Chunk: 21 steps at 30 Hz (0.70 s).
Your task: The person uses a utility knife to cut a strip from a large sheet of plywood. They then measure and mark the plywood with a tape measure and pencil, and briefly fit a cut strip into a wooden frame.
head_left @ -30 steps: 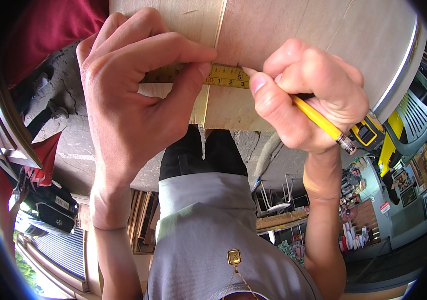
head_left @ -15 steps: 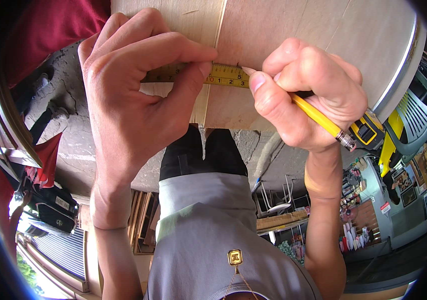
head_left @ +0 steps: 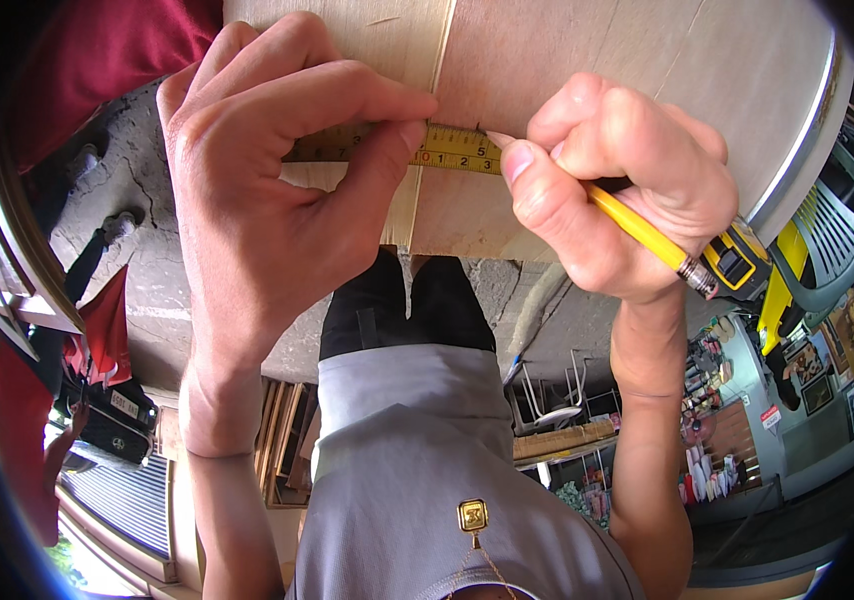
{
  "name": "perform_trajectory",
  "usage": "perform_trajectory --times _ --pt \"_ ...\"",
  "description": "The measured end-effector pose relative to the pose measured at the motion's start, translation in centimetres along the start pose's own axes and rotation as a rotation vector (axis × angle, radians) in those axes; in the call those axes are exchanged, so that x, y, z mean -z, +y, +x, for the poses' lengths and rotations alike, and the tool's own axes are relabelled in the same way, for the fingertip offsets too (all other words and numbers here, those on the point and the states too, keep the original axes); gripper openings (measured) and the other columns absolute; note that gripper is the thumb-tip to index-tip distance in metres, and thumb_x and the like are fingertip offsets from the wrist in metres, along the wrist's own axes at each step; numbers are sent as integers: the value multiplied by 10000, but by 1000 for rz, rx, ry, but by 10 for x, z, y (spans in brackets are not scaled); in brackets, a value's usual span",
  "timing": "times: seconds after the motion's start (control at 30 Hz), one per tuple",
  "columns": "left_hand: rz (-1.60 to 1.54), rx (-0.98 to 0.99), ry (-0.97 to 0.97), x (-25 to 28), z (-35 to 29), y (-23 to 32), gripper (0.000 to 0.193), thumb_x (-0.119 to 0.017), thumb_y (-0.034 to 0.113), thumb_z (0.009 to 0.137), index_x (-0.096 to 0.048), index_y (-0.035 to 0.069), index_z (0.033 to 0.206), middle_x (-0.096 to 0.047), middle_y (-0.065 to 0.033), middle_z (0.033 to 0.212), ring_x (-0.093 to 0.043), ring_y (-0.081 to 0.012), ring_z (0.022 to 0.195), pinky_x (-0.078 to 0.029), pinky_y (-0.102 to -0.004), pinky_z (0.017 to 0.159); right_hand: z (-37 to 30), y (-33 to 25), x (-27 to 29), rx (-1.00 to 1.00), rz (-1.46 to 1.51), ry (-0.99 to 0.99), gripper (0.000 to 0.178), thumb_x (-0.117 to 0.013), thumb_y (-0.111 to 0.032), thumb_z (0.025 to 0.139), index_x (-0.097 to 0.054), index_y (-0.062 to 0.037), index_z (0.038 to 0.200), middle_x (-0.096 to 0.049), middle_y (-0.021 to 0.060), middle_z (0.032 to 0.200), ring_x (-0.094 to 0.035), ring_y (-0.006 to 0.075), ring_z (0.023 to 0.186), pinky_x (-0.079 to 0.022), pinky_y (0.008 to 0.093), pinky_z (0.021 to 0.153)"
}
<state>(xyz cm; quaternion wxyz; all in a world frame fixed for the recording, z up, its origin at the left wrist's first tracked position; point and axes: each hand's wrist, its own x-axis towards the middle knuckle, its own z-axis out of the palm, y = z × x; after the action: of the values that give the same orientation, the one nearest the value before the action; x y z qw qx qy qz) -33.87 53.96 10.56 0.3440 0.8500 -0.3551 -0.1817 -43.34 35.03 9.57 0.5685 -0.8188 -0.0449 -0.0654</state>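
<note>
Left forearm rising from below; left hand arching palm-down over the wooden board, back of the hand facing up, wrist fairly straight. Its thumb and forefinger are coming together at the tips and clamping on the yellow tape, while the other fingers are curling loosely above.

Right hand is bending inward from its side, knuckles up, thumb and fingers closing firmly around a yellow pencil. The pencil is slanting through the fist: sharpened tip pointing left, eraser end sticking out below the hand toward the wrist.

Tape position: the strip is lying flat across the board, crossing the seam between a paler and a pinker strip of wood. It is running under the left fingertips, showing bare between the hands, then passing beneath the right hand. The pencil tip is meeting the board at the tape's far edge. The tape case is sitting just beside the right wrist; from where I am standing, I cannot tell whether the palm is touching it.
</note>
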Motion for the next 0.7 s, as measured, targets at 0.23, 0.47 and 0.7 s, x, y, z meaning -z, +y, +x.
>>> perform_trajectory --times 0.23,0.47,0.7 --pt "-9 -9 4 1 -1 -3 166 -799 -9 669 -777 63 816 -503 23 669 -479 -99 656 -360 -266 606 1 0 -1 -3 4 -1 228 -665 138 755 -502 -8 691 -607 102 622 -509 110 492 -478 260 497" --pt "-4 0 14 0 -1 -1 168 -800 -9 664 -780 65 814 -504 24 670 -475 -100 652 -362 -268 612 0 0 -1 -16 41 15 228 -660 146 752 -502 -8 695 -608 106 625 -505 105 496 -467 254 495" --pt "8 -9 15 0 -2 -2 171 -807 -5 662 -782 67 816 -504 25 670 -476 -98 660 -362 -265 609 0 -1 -2 -15 17 24 225 -656 147 756 -502 -7 698 -610 112 627 -508 105 499 -463 249 496"
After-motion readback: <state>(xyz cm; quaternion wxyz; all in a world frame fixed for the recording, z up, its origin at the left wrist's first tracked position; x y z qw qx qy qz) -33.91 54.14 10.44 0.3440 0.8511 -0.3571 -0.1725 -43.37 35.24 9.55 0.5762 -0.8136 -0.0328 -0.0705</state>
